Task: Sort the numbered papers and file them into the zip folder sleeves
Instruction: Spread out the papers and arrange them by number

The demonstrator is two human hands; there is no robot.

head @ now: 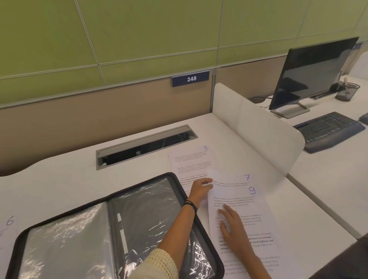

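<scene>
Paper 7 (233, 180) is pinched at its lifted left corner by curled fingers of the left hand (199, 188); right hand (233, 228) is pressed flat, fingers spread, on paper 9 (258, 210). Long axes run away from the body. Zip folder (63, 246) is laid open just left, nearer the left hand.

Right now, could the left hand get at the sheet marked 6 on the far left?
Probably yes. Sheet 6 lies uncovered left of the open zip folder, on that hand's side. The left hand would first have to release the corner of sheet 7 it pinches.
</scene>
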